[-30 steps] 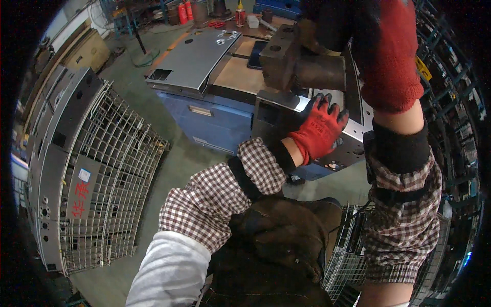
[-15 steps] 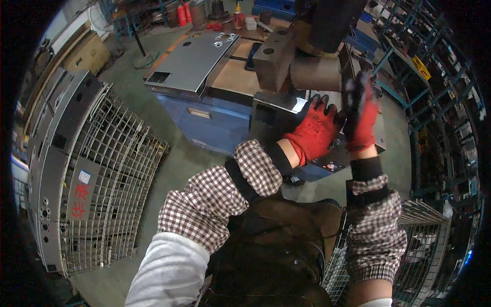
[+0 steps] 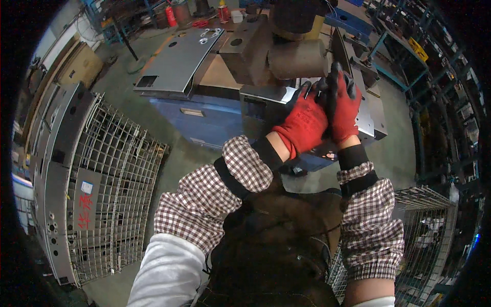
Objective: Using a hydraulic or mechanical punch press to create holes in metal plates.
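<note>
Both hands wear red gloves with black fingers and are close together in front of a thick metal cylinder (image 3: 297, 60). My left hand (image 3: 303, 123) has its fingers bent inward; anything between them is hidden. Beside it, my right hand (image 3: 346, 107) stands upright with its fingers stretched upward, the palm turned toward the left hand. A grey sheet-metal piece (image 3: 364, 122) with small holes shows just right of the right hand. Under the cylinder, a bright metal edge (image 3: 289, 95) appears beside the left fingers.
A large cut-out grey metal panel (image 3: 176, 61) lies on the blue cabinet bench (image 3: 204, 120), next to a heavy steel block (image 3: 245, 48). Wire cages stand at left (image 3: 120, 189) and lower right (image 3: 422, 225). Loaded racks (image 3: 445, 102) line the right side.
The view has shifted, so the bench and machine sit further left and higher. My right hand has come nearer the left, and its motion blur is gone. The left fingers are more bent.
</note>
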The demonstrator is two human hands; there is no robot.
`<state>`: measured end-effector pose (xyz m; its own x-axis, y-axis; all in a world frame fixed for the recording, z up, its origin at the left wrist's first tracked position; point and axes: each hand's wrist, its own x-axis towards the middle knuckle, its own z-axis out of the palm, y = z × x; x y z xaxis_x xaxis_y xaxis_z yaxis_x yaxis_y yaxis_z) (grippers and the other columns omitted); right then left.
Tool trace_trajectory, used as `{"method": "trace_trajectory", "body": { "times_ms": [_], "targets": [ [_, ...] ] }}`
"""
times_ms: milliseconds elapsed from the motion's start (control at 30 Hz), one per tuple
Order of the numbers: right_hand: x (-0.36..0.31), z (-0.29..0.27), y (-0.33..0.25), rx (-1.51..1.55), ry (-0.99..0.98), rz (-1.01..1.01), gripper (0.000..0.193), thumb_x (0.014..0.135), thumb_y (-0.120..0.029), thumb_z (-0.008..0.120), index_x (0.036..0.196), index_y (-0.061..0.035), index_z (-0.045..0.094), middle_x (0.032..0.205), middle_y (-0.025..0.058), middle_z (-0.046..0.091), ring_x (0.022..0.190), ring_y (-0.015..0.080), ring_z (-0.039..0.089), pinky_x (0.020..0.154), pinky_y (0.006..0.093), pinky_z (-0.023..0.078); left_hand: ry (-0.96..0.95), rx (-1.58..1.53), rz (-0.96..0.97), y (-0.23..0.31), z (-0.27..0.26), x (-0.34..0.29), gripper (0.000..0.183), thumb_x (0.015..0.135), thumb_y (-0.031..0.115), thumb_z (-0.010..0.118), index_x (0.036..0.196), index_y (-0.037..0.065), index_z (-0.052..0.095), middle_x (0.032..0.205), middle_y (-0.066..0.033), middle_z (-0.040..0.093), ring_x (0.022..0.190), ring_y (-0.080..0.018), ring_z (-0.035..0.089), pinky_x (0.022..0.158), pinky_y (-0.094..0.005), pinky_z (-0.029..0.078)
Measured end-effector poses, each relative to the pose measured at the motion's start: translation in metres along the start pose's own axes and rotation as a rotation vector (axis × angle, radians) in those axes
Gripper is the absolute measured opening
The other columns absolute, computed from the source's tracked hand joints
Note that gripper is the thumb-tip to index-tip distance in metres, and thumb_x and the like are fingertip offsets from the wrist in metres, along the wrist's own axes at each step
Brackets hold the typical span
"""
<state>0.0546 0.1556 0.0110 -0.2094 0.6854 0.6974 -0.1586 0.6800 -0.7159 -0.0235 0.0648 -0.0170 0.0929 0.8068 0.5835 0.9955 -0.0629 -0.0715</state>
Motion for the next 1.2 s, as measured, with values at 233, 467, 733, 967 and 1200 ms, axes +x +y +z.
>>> {"method": "trace_trajectory", "body": {
  "times_ms": [233, 467, 733, 967, 1200],
  "targets": [
    [0.002, 0.001, 0.009, -0.042, 0.013, -0.025, 0.033, 0.1, -0.03, 0.069, 0.104, 0.002, 0.071, 0.09, 0.0072, 0.072, 0.081, 0.0144, 0.063, 0.078, 0.0323, 0.051, 0.039, -0.013, -0.009, 0.0, -0.001, 0.001, 0.092, 0.076, 0.055, 0.069, 0.146, -0.002, 0.052, 0.154, -0.0252, 0.047, 0.145, -0.0432, 0.036, 0.124, -0.0576, 0.019],
    [0.002, 0.003, 0.008, -0.202, 0.043, -0.122, 0.033, 0.1, -0.031, 0.07, 0.103, 0.002, 0.072, 0.088, 0.0079, 0.072, 0.079, 0.0151, 0.063, 0.078, 0.0335, 0.052, -0.052, -0.028, -0.013, -0.002, 0.004, 0.0, 0.099, 0.079, 0.056, 0.071, 0.155, 0.0, 0.041, 0.161, -0.0256, 0.038, 0.148, -0.0452, 0.032, 0.124, -0.062, 0.016],
    [0.002, 0.002, 0.004, -0.134, 0.018, -0.108, 0.033, 0.1, -0.032, 0.07, 0.1, 0.0011, 0.07, 0.087, 0.0056, 0.072, 0.079, 0.0123, 0.064, 0.076, 0.031, 0.052, -0.042, -0.012, 0.002, 0.0, 0.002, 0.0, 0.093, 0.079, 0.057, 0.065, 0.15, -0.001, 0.048, 0.157, -0.0261, 0.043, 0.148, -0.0439, 0.032, 0.125, -0.0571, 0.017],
    [0.001, 0.003, 0.002, -0.072, -0.022, -0.014, 0.034, 0.1, -0.032, 0.07, 0.1, 0.0017, 0.07, 0.085, 0.0049, 0.07, 0.078, 0.0113, 0.062, 0.074, 0.0301, 0.051, -0.011, -0.049, -0.024, -0.001, 0.004, 0.002, 0.097, 0.077, 0.056, 0.073, 0.153, 0.002, 0.045, 0.159, -0.0238, 0.04, 0.148, -0.0436, 0.033, 0.123, -0.0602, 0.018],
    [0.006, -0.001, 0.011, -0.18, -0.025, -0.176, 0.031, 0.101, -0.029, 0.069, 0.102, 0.0021, 0.07, 0.084, 0.0064, 0.07, 0.077, 0.0109, 0.061, 0.074, 0.0307, 0.051, -0.082, -0.017, -0.044, 0.002, -0.001, 0.003, 0.098, 0.077, 0.056, 0.073, 0.154, 0.002, 0.044, 0.159, -0.0228, 0.041, 0.147, -0.0436, 0.033, 0.124, -0.06, 0.018]
  ]
}}
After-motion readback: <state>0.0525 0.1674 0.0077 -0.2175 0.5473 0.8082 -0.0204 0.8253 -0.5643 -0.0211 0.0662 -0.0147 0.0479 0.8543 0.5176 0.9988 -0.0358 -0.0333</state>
